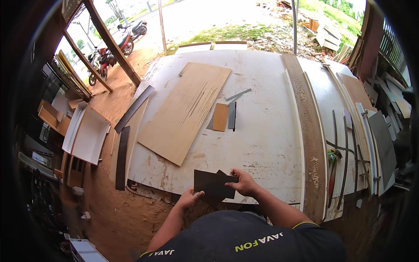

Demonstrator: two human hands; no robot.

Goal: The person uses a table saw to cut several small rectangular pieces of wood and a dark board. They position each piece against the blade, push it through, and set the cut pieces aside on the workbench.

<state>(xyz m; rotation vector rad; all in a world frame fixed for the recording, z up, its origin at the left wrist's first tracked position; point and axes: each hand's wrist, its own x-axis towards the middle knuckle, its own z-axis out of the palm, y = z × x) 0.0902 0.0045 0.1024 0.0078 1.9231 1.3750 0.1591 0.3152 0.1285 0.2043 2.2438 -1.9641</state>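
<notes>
Both hands hold dark brown rectangular panels point(213, 183) in front of me at the table's near edge. My left hand point(188, 198) grips the lower left corner, thumb on top. My right hand point(245, 182) pinches the right side, its thumb across the face. A second dark piece sticks out at an angle behind the front one, mostly hidden by it. Past my hands, on the white worktable point(257, 166), lie a small light-brown wooden piece point(220, 117), a narrow grey strip point(232, 115) and a thin grey metal-looking strip point(238, 94).
A large plywood sheet point(185, 109) lies left of centre on the table. Dark strips point(122, 157) rest along the left edge. At right runs a long brown board point(312, 144), with a red-handled hammer-like tool point(333, 170) beyond it. A white open box point(87, 133) stands at left.
</notes>
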